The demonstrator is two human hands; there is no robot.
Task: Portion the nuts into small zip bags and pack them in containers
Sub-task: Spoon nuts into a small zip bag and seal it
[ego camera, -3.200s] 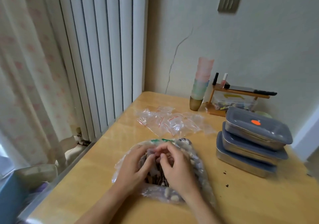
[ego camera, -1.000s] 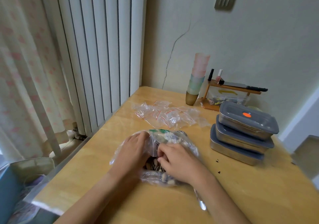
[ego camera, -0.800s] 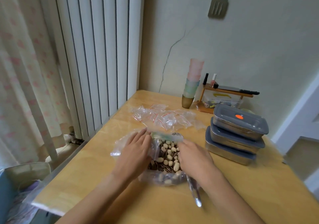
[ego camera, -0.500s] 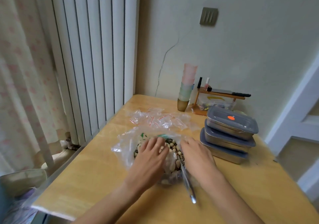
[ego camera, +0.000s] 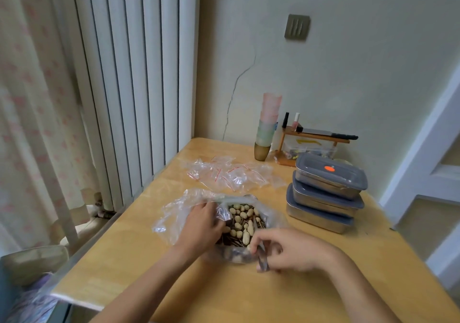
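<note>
wooden table [ego camera: 311, 288] in a room corner, white radiator [ego camera: 134, 78] to the left. large clear bag [ego camera: 179, 213] lies open mid-table, mouth upward, filled with pale nuts [ego camera: 242, 223] mixed with dark seeds. left hand [ego camera: 201, 225] rests on the bag's left side, fingers curled over the plastic rim and gripping it, holding the mouth open. right hand [ego camera: 291, 250] sits at the bag's near right edge, fingers bent and pinching a metal spoon handle [ego camera: 261, 258]; spoon bowl hidden, cannot tell where it ends. pile of small zip bags [ego camera: 234, 175] with red seal lines lies farther back on the table, apart from the big bag, looking unfilled. three metal containers [ego camera: 326, 193] with grey lids stacked at right, lids on, orange dot on the top one. behind them a small wooden rack [ego camera: 313, 141] and a stack of pastel cups [ego camera: 267, 126] against the wall.
</note>
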